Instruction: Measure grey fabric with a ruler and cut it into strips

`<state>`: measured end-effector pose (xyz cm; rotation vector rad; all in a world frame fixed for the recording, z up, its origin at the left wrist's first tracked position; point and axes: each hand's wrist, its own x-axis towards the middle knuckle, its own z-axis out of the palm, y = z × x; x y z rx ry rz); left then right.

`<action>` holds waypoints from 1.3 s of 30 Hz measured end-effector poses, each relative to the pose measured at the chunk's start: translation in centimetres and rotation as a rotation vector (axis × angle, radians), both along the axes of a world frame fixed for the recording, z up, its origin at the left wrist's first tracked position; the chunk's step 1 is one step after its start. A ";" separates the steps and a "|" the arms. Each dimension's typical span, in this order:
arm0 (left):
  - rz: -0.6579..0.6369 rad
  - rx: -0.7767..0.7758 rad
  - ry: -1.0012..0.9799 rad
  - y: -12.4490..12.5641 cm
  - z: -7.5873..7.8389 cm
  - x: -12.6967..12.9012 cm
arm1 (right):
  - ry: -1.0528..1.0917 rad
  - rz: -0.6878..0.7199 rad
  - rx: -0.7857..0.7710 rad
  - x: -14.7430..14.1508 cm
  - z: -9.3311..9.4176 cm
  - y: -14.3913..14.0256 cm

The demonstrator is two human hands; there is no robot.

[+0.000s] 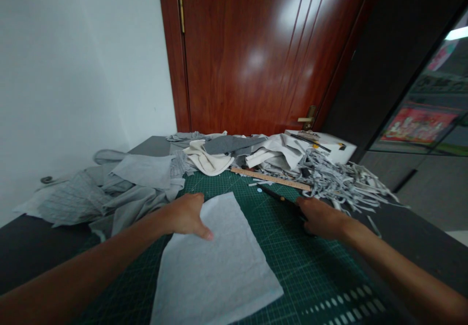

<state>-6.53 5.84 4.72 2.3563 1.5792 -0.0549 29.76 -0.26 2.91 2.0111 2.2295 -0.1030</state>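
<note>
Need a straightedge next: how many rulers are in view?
1. The wooden ruler lies across the green cutting mat's far edge, beside the fabric strip pile; fabric piles may hide others.

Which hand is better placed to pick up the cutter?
Right. The right hand already rests on the cutter on the mat; the left hand lies across the mat, on the cloth's edge.

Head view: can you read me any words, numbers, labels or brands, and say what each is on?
No text reads clearly.
Wooden ruler: markings too small to read.
Green cutting mat: grid lines and pale marks by the near edge, too blurred to read.
Red poster behind the glass: blurred, unreadable.
</note>
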 end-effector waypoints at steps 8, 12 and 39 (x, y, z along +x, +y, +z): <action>0.059 -0.212 -0.163 -1.1 0.7 0.6 | -0.079 -0.037 0.003 -0.2 -0.1 -0.6; 0.119 -0.358 -0.373 -1.8 0.4 0.2 | -0.057 -0.014 0.002 0.2 -0.3 -0.7; 0.599 -0.518 -1.683 -4.0 0.7 1.2 | 0.767 0.030 0.255 1.5 0.9 -0.6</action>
